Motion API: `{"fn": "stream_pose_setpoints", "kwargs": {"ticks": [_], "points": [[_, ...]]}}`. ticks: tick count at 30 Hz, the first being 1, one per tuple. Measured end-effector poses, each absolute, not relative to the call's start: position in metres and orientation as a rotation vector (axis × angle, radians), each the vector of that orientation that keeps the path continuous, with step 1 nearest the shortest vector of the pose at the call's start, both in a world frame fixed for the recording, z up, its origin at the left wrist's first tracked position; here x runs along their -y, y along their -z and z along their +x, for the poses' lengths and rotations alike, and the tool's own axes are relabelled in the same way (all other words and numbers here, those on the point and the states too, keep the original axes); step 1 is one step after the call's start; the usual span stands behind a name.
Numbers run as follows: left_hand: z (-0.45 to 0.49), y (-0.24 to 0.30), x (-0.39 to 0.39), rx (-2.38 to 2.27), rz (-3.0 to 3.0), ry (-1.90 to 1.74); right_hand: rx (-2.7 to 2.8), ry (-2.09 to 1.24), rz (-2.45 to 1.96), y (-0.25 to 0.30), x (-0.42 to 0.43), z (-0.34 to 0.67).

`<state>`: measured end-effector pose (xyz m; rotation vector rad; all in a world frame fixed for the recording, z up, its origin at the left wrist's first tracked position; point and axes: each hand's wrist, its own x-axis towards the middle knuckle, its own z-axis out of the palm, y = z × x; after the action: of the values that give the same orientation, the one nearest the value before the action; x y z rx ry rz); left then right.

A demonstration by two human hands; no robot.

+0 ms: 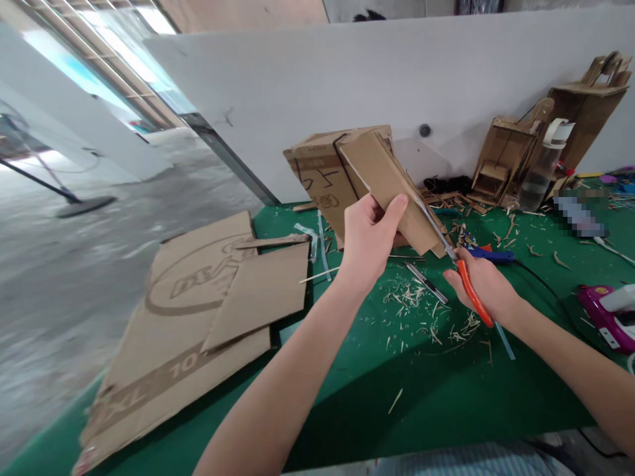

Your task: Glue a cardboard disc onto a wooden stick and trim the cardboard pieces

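My left hand (370, 235) is closed around a folded piece of brown cardboard (381, 178), holding it up above the green table (347, 396). My right hand (483, 284) grips orange-handled scissors (471, 291). Their blades (439, 235) run up along the cardboard's right edge and cut into it.
Flat cardboard sheets (198, 324) lie at the table's left, hanging over its edge. Small cardboard models (506, 158) and a clear bottle (543, 168) stand against the white wall. A blue tool (489, 254), a metal strip (426, 283), a pink glue gun (608, 317) and shavings litter the right.
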<state>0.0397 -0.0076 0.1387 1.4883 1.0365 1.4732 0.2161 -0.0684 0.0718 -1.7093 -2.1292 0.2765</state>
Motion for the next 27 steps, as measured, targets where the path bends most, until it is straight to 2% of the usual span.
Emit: {"fn": "stream_pose_setpoints", "kwargs": {"ticks": [8,14,27], "points": [[0.041,-0.134,0.004,-1.007,1.429,-1.454,2.082,-0.227,-1.774,-0.061,0.067,0.216],[0.04,-0.137,0.006,-0.989,1.409,-1.419,2.122,-0.286,-1.663,-0.065,0.066,0.222],[0.045,-0.142,0.018,-1.034,1.615,-1.301,2.019,-0.272,-1.659,-0.066,0.069,0.22]]}}
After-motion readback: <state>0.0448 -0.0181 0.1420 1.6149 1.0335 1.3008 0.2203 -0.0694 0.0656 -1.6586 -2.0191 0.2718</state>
